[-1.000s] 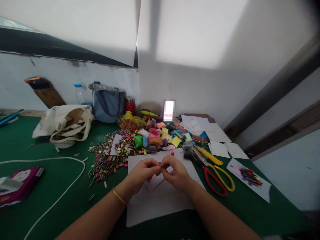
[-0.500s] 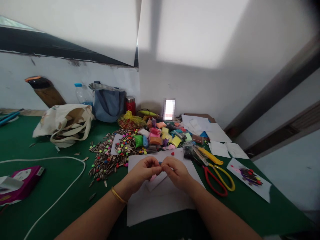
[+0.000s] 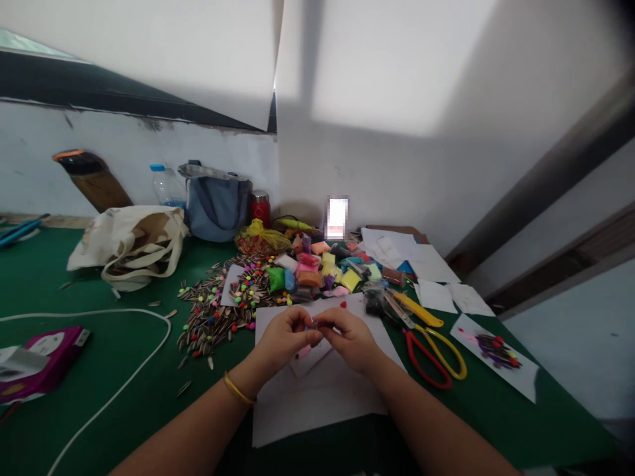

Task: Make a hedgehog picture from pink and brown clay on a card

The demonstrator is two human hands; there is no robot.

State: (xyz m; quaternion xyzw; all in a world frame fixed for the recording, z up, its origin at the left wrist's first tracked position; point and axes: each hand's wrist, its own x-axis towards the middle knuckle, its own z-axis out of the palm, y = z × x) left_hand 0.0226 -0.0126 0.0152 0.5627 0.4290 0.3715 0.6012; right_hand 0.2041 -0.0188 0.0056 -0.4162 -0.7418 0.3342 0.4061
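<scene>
Head view: left hand [image 3: 286, 338] and right hand [image 3: 348, 337] together, fingertips pinching a tiny coloured piece [image 3: 312, 326], too small to tell exactly, above a white paper sheet [image 3: 317, 413]; gold bangle [image 3: 239, 389] on left wrist; sunflower seeds [image 3: 211, 316] just left of the sheet; clay packets [image 3: 312, 268] beyond it; red-and-yellow scissors [image 3: 430, 354] to the right, all on the green table [image 3: 99, 390].

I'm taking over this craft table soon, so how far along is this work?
Done: the card at the right already carries dark seeds with red and purple bits. In hand: the left hand and right hand pinch a small piece, too small to identify, above a white sheet. Left, it seems: the heap of striped seeds and the colored packets beside it.
</scene>
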